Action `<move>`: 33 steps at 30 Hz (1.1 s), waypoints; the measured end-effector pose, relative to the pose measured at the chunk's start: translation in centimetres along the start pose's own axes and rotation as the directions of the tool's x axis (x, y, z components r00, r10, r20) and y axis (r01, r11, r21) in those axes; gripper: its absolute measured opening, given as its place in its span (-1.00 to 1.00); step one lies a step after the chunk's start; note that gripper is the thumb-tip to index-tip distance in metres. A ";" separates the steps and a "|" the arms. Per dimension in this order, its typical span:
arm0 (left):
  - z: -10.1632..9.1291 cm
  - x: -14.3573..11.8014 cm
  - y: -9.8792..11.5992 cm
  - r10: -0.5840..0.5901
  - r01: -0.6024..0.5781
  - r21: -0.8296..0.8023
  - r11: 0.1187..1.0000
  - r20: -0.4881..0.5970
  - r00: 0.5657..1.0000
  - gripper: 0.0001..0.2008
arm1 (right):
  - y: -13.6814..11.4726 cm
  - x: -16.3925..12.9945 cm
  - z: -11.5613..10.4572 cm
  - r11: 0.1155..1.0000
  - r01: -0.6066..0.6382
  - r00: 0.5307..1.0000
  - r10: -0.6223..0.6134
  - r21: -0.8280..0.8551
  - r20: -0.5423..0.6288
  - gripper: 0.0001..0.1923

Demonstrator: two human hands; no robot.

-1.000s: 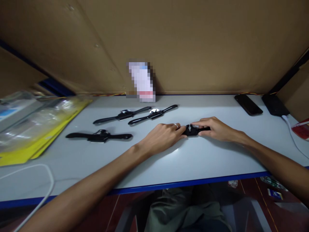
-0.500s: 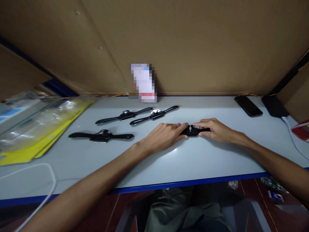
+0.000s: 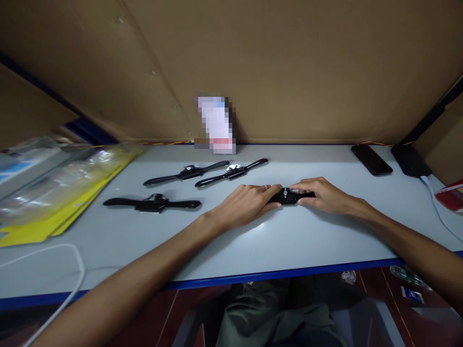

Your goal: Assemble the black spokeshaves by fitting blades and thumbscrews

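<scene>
A black spokeshave [image 3: 288, 196] with a round metal screw on its middle is held just at the table surface between both hands. My left hand [image 3: 253, 200], a ring on one finger, is closed over its left handle and hides it. On the right handle, my right hand [image 3: 321, 194] pinches with thumb and fingers. Three more black spokeshaves lie to the left: one nearer me [image 3: 152, 203], one behind it [image 3: 186, 173], and one with a shiny metal part [image 3: 231, 173] whose tip comes near my left wrist.
Yellow sheets and clear plastic bags [image 3: 68, 188] cover the table's left end. A pixelated upright object [image 3: 217, 125] leans on the cardboard wall [image 3: 307, 72]. A dark phone [image 3: 372, 160] and a black power bank [image 3: 410, 161] with a white cable lie at the right. A white cable [image 3: 77, 262] crosses the front left.
Almost nothing differs. The view shifts very slightly; both hands keep their hold on the spokeshave in the same place.
</scene>
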State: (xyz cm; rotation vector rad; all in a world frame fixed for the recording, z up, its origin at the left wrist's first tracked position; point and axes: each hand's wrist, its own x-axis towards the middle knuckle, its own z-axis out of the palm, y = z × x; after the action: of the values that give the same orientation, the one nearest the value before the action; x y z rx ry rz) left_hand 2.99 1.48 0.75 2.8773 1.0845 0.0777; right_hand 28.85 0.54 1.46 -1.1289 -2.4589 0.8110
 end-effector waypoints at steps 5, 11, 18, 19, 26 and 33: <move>-0.3 -0.1 -0.6 -0.013 0.013 -0.074 0.997 -0.006 1.000 -0.59 | 0.0 0.0 0.1 0.998 -0.064 0.998 0.064 0.002 -0.018 -0.65; -0.4 -0.1 -0.9 0.020 -0.022 -0.090 0.996 -0.031 0.999 -0.57 | 0.0 0.1 0.0 0.998 -0.062 0.998 0.062 0.001 -0.023 -0.66; -0.2 -0.1 -0.8 0.049 -0.050 -0.057 0.997 -0.016 0.999 -0.60 | -0.2 0.1 0.0 0.998 -0.066 0.998 0.066 0.015 -0.020 -0.57; -0.2 -0.1 -0.8 0.049 -0.050 -0.048 0.998 -0.016 0.999 -0.59 | -0.2 0.1 0.0 0.998 -0.066 0.998 0.066 0.016 -0.018 -0.55; 0.0 0.0 -0.6 0.044 -0.044 -0.030 0.999 -0.006 0.999 -0.51 | -0.8 -0.3 -0.2 0.994 -0.071 0.997 0.068 -0.079 -0.046 -0.50; 0.1 0.1 -0.6 0.041 -0.041 -0.036 0.998 -0.001 0.999 -0.58 | -1.1 -0.6 0.2 0.968 0.032 0.991 -0.063 -0.250 -0.117 -0.54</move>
State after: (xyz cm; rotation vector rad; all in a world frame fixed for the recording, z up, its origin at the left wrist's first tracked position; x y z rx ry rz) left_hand 2.73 2.00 0.62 2.8681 1.0130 0.0990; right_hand 28.45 -0.56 1.91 -1.1592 -2.5215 0.4135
